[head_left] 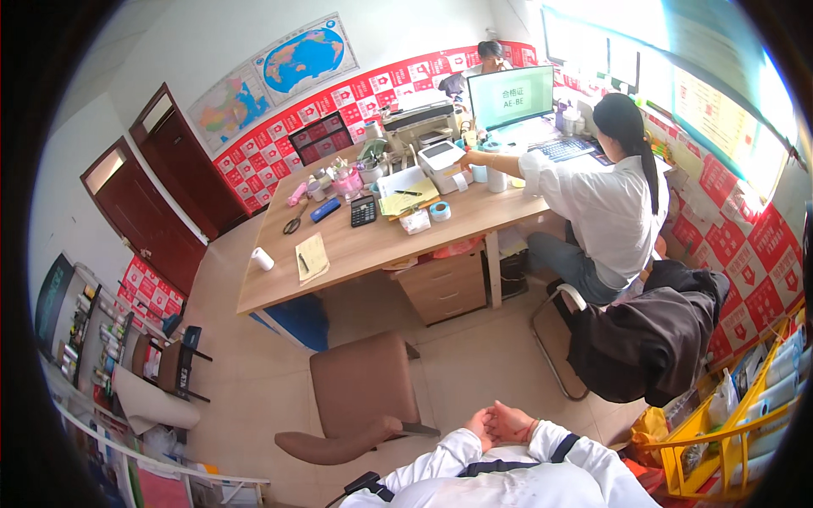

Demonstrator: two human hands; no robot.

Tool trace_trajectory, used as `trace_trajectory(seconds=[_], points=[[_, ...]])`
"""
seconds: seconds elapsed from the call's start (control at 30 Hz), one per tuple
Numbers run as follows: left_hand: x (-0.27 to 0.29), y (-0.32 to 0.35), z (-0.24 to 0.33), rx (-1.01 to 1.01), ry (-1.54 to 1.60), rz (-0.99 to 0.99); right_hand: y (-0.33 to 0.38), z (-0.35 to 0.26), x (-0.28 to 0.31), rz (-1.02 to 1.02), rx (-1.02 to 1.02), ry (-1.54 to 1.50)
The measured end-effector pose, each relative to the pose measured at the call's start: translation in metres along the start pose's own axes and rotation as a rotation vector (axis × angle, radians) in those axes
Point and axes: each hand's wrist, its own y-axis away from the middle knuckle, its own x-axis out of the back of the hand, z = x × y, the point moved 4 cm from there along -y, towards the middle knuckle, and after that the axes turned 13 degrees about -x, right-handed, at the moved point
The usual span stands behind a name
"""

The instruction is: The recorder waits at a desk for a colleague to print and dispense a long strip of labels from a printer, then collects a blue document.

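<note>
My left hand (pixel 481 426) and my right hand (pixel 513 422) are folded together in front of my body at the lower middle. Their fingers are curled and pressed against each other, and no object shows in them. A thin red band (pixel 532 430) circles my right wrist. Both of my sleeves are white with dark stripes. Nearest to my hands, on their left, stands a brown padded chair (pixel 360 381). To the right, a dark jacket (pixel 648 339) hangs over another chair.
Beyond the chairs is a wooden desk (pixel 279 229) with a calculator (pixel 363 212), scissors (pixel 296 218), a notepad (pixel 312 257), a label printer (pixel 442 161) and a monitor (pixel 511 98). A person in white (pixel 616 203) sits there, reaching toward the printer. A yellow rack (pixel 720 440) stands at lower right.
</note>
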Motion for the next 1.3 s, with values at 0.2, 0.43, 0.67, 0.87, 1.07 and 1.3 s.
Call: trace_trajectory(seconds=[0.2,0.43,0.67,0.87,1.07,1.3], points=[[-0.002,0.007,0.001,0.002,-0.005,-0.015,-0.006,0.003,0.008,0.027,0.005,0.007],[0.002,0.007,-0.001,0.003,0.038,-0.004,-0.012,0.005,0.009,0.005,-0.007,0.009],[0.002,0.009,0.000,0.006,0.034,-0.021,-0.006,0.005,0.000,0.043,-0.022,0.006],[0.001,0.008,0.000,0.019,0.017,-0.004,-0.003,0.004,-0.002,0.081,-0.038,0.038],[0.000,0.010,0.000,0.019,0.012,0.000,-0.003,0.005,0.001,0.045,-0.058,0.047],[0.005,0.002,-0.006,0.003,0.021,-0.028,0.001,0.005,0.000,0.059,-0.030,0.011]])
